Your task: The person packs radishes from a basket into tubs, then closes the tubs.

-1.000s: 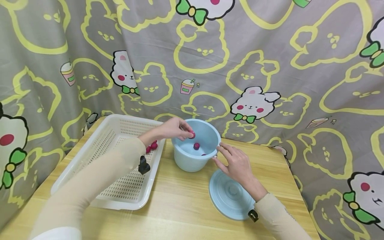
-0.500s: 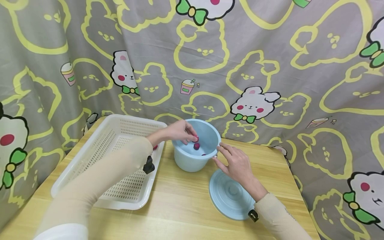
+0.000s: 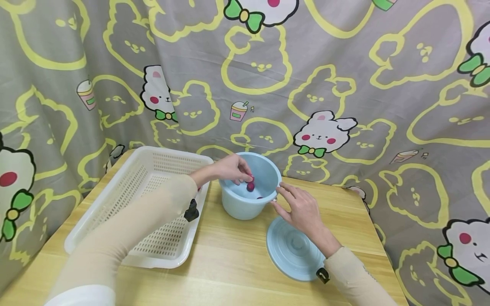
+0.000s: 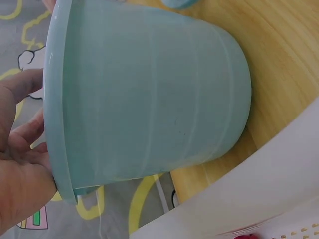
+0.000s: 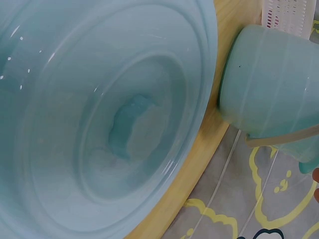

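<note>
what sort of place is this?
Likely a curtained-off tabletop work nook; exact room unclear. Patterned curtain hangs behind and beside a wooden table, which bears a bucket.

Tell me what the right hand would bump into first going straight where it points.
The light blue bucket, probably its rim: the right hand points at it and seems to touch it, though contact is hard to judge.

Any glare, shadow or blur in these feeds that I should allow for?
Head: no hard shadows, a soft pale sheen on the table; the red ball pinched by the left hand is small and poorly defined. Left wrist: the bucket looks dim, without strong glare. Right wrist: bright flecks and thin streaks glint on the lid, whose knob looks soft.
</note>
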The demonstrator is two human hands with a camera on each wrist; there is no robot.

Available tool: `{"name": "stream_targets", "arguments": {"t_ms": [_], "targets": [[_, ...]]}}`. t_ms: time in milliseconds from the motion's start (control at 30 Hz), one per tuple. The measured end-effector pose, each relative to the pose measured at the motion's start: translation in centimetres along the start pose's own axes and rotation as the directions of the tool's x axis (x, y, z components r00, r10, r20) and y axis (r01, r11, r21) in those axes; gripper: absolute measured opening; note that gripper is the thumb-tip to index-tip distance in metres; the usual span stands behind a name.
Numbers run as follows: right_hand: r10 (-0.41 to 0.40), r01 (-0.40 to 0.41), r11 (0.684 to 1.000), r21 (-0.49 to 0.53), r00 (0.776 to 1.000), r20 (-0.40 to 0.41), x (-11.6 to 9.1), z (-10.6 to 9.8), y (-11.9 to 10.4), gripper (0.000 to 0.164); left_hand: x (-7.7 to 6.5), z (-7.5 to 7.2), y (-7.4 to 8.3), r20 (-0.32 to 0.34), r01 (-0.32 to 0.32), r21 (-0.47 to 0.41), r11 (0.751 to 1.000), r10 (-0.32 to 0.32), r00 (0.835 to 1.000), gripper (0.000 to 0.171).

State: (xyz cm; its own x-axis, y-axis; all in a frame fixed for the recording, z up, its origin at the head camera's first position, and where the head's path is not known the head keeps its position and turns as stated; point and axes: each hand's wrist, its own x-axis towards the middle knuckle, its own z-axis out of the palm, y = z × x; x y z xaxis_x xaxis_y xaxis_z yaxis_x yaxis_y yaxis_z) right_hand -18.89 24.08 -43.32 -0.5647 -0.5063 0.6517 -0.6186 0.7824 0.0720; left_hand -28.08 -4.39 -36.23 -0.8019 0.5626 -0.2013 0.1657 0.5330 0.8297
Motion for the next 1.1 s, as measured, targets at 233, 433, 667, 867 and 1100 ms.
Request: {"name": "stream_targets", "arguments": {"t_ms": [233,433,667,867,1100], "targets": [[-0.005,0.005,1.0,0.002,1.0,-0.011,0.0,0.0,0.0,0.07,-0.7,-0.6,-0.1,-0.005,-0.059,-0.014,0.998,0.059,0.998,0.026],[0.003,-0.003,1.0,0.004,1.0,-0.007,0.0,0.0,0.0,0.07,-1.7,-1.8,-0.2,-0.029,-0.074,-0.058,0.996,0.072,0.997,0.031],[0.0,0.0,1.0,0.002,1.0,-0.008,0.0,0.1,0.0,0.07,-3.7,-3.2,-0.3,-0.062,-0.062,-0.058,0.996,0.058,0.996,0.034],[0.008,-0.008,1.0,0.004,1.0,0.012,0.0,0.0,0.0,0.063,-5.4,-4.4,-1.3,-0.097,-0.08,-0.056,0.995,0.075,0.993,0.035],[0.0,0.0,1.0,0.007,1.0,-0.002,0.0,0.0,0.0,0.065,-7.0,-6.0,-3.0,-0.147,-0.053,-0.039,0.998,0.047,0.988,0.036]]}}
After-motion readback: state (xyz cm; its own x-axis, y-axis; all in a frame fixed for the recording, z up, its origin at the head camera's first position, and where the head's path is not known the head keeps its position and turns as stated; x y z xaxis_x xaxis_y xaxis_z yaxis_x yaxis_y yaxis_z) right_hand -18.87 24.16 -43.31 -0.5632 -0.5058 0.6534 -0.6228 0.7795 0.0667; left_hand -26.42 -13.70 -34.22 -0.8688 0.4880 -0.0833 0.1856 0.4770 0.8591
